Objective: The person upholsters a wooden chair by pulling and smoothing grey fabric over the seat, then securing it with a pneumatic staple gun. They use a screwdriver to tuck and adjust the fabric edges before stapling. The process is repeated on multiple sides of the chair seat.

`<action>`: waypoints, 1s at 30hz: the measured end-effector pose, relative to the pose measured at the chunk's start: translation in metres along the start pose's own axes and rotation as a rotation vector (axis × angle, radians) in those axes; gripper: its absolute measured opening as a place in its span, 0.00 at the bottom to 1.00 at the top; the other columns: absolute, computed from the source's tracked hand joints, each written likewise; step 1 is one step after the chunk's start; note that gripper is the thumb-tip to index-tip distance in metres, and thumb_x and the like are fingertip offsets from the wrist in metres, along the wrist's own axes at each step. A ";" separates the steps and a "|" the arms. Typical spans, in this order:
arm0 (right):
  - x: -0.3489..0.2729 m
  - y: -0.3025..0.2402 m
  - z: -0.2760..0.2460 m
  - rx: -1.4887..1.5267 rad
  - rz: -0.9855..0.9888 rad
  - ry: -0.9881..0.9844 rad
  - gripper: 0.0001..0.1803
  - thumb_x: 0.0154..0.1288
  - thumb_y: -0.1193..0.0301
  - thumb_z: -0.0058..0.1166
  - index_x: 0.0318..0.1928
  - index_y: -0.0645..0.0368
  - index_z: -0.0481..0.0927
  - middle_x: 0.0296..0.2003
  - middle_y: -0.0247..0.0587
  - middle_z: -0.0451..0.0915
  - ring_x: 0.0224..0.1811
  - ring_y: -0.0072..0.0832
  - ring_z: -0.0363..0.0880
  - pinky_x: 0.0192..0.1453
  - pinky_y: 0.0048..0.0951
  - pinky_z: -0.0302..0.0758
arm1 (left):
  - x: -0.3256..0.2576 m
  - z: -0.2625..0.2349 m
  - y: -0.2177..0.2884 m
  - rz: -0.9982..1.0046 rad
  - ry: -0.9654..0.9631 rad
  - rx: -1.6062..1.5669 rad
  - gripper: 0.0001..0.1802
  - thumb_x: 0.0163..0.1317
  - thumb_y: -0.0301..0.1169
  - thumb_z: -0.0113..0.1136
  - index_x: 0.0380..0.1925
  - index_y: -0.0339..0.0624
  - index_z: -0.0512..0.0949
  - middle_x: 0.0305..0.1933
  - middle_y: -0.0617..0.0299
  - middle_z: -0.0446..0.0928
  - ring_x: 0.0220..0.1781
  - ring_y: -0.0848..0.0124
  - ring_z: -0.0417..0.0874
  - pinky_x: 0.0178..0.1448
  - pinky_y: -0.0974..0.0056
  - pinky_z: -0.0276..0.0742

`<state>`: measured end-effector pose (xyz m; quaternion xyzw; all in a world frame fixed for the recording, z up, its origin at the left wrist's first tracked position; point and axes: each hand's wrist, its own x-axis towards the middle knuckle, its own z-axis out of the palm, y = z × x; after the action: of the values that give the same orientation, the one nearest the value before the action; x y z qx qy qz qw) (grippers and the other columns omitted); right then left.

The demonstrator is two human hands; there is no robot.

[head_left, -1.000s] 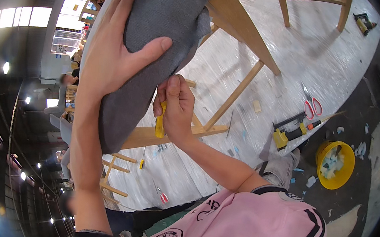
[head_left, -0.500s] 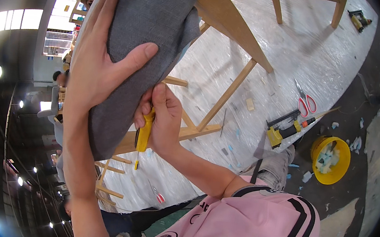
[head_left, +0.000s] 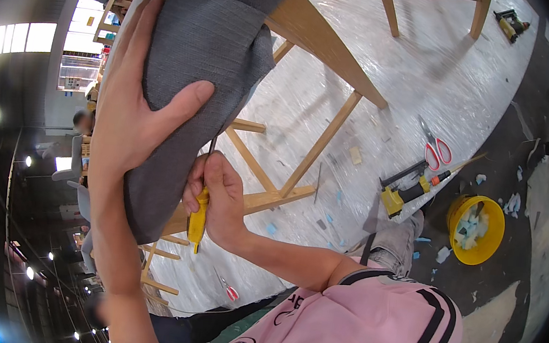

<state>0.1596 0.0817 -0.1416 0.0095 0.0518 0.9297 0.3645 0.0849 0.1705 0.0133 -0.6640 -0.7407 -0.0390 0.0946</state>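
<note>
A chair seat covered in dark grey fabric (head_left: 194, 47) stands tilted before me on a wooden frame. My left hand (head_left: 137, 101) lies spread on the fabric, thumb stretched toward its right edge. Low along that edge, my right hand (head_left: 217, 195) is closed round the yellow handle of a screwdriver (head_left: 197, 222). Its thin metal shaft rises past my fingers to the cloth edge, where the tip is hidden. The wooden leg (head_left: 332, 49) and crossbars of the chair reach out to the right.
Plastic film covers the table (head_left: 448, 76). On it lie red-handled scissors (head_left: 433, 147), a yellow-black staple gun (head_left: 401, 198), another staple gun (head_left: 510, 25) and smaller scissors (head_left: 229, 290). A yellow bucket (head_left: 498, 241) of foam scraps stands right. A person (head_left: 82, 124) is far left.
My right hand has drawn slightly down and left with the screwdriver, and its shaft now shows above the fingers. My left hand stays flat on the fabric.
</note>
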 end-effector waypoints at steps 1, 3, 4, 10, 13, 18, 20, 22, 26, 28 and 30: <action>0.002 -0.004 0.002 0.002 -0.005 0.010 0.22 0.86 0.52 0.39 0.38 0.57 0.69 0.25 0.30 0.67 0.20 0.18 0.68 0.25 0.20 0.66 | 0.000 0.001 -0.001 -0.012 -0.003 -0.013 0.57 0.54 0.52 0.75 0.78 0.39 0.60 0.78 0.40 0.63 0.77 0.47 0.69 0.77 0.49 0.66; 0.005 -0.011 0.006 0.011 -0.012 0.035 0.23 0.86 0.52 0.40 0.37 0.57 0.69 0.25 0.30 0.67 0.20 0.18 0.68 0.25 0.21 0.66 | 0.001 0.002 -0.001 -0.018 -0.006 -0.005 0.57 0.54 0.52 0.75 0.78 0.39 0.60 0.78 0.40 0.64 0.77 0.47 0.69 0.76 0.49 0.67; 0.007 -0.012 0.006 -0.004 -0.033 0.035 0.23 0.86 0.52 0.40 0.37 0.57 0.70 0.25 0.30 0.67 0.19 0.18 0.68 0.25 0.21 0.66 | 0.000 0.002 0.000 -0.022 -0.012 -0.001 0.57 0.54 0.52 0.75 0.78 0.39 0.60 0.78 0.41 0.64 0.77 0.47 0.70 0.76 0.49 0.67; 0.023 -0.016 0.006 -0.145 -0.155 0.087 0.23 0.86 0.53 0.40 0.36 0.56 0.70 0.25 0.31 0.68 0.19 0.18 0.68 0.24 0.21 0.66 | -0.004 0.000 0.000 -0.044 -0.019 -0.001 0.57 0.55 0.53 0.75 0.78 0.37 0.60 0.77 0.40 0.65 0.76 0.48 0.71 0.75 0.51 0.68; 0.023 -0.018 0.005 -0.119 -0.131 0.096 0.22 0.86 0.53 0.41 0.37 0.56 0.70 0.25 0.31 0.69 0.19 0.17 0.68 0.24 0.21 0.66 | -0.005 0.003 0.001 -0.011 0.004 -0.038 0.55 0.58 0.51 0.74 0.80 0.42 0.58 0.76 0.41 0.67 0.75 0.52 0.73 0.78 0.53 0.65; 0.017 -0.026 -0.026 -0.240 -0.097 0.028 0.22 0.85 0.53 0.42 0.38 0.58 0.71 0.25 0.31 0.69 0.20 0.17 0.67 0.24 0.20 0.65 | -0.001 -0.001 0.001 0.054 0.011 0.087 0.56 0.57 0.49 0.74 0.80 0.38 0.57 0.79 0.41 0.64 0.78 0.51 0.69 0.79 0.53 0.63; 0.020 -0.032 -0.037 -0.285 -0.100 -0.010 0.22 0.85 0.53 0.42 0.39 0.58 0.72 0.25 0.31 0.70 0.20 0.17 0.68 0.24 0.20 0.64 | -0.001 0.002 -0.002 0.035 0.031 0.033 0.56 0.54 0.51 0.74 0.77 0.34 0.60 0.78 0.38 0.63 0.78 0.44 0.66 0.79 0.50 0.63; 0.021 -0.033 -0.039 -0.316 -0.099 -0.022 0.22 0.85 0.53 0.42 0.39 0.58 0.72 0.26 0.31 0.70 0.21 0.17 0.68 0.25 0.20 0.64 | -0.002 0.001 -0.002 0.048 0.035 0.063 0.56 0.54 0.51 0.74 0.77 0.34 0.60 0.78 0.38 0.63 0.79 0.44 0.65 0.79 0.50 0.62; 0.015 -0.020 -0.036 -0.342 -0.080 0.021 0.23 0.86 0.53 0.41 0.38 0.59 0.71 0.26 0.32 0.71 0.22 0.17 0.68 0.27 0.21 0.65 | 0.003 -0.002 0.001 0.026 0.028 0.072 0.58 0.53 0.54 0.74 0.77 0.34 0.59 0.80 0.39 0.61 0.80 0.44 0.63 0.80 0.48 0.60; 0.004 0.000 -0.051 -0.363 -0.103 -0.028 0.23 0.85 0.52 0.40 0.38 0.57 0.69 0.26 0.32 0.70 0.21 0.18 0.68 0.26 0.21 0.66 | 0.005 0.000 -0.001 0.032 0.023 0.060 0.59 0.51 0.55 0.74 0.77 0.34 0.59 0.80 0.39 0.60 0.80 0.43 0.63 0.80 0.47 0.60; -0.001 0.004 -0.058 -0.434 -0.094 -0.046 0.22 0.86 0.52 0.39 0.37 0.57 0.68 0.26 0.32 0.70 0.22 0.18 0.69 0.27 0.21 0.67 | 0.001 -0.003 0.000 0.018 0.017 0.064 0.59 0.51 0.55 0.74 0.77 0.34 0.59 0.80 0.39 0.61 0.80 0.43 0.63 0.80 0.47 0.61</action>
<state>0.1542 0.0733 -0.1992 -0.0504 -0.1577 0.9006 0.4019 0.0851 0.1708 0.0161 -0.6668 -0.7349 -0.0201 0.1225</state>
